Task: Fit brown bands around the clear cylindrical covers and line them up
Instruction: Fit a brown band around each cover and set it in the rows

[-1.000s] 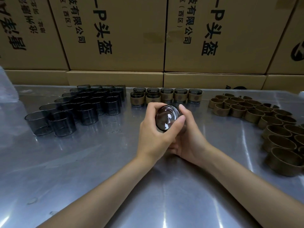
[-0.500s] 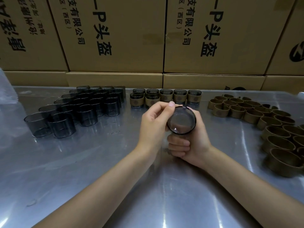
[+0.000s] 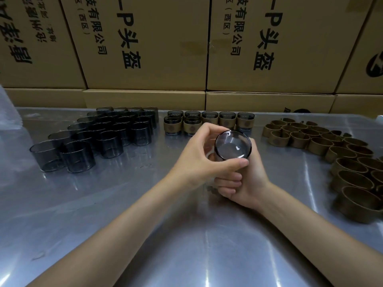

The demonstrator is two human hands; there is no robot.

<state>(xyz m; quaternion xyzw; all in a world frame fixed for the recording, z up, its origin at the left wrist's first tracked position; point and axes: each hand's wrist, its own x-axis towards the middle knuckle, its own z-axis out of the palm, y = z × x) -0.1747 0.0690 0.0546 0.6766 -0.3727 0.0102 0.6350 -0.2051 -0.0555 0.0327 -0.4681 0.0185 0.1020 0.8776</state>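
Observation:
Both hands hold one clear smoky cylindrical cover (image 3: 233, 145) above the middle of the metal table (image 3: 186, 245), its round end turned towards me. My left hand (image 3: 199, 156) curls over its left side, thumb along the lower rim. My right hand (image 3: 246, 181) wraps it from below and behind. A bit of brown band (image 3: 211, 156) shows between the fingers; most of it is hidden. Several bare covers (image 3: 99, 137) stand at the left. Several banded covers (image 3: 209, 121) form a row at the back. Loose brown bands (image 3: 323, 146) lie at the right.
Stacked cardboard boxes (image 3: 145, 44) with black print wall off the far edge of the table. A clear plastic bag (image 3: 8, 112) sits at the far left edge. Bare reflective metal spreads in front of my forearms.
The cover has turned in my hands. My left thumb has shifted from the cover's top rim to its lower rim, and the hands have drifted slightly right.

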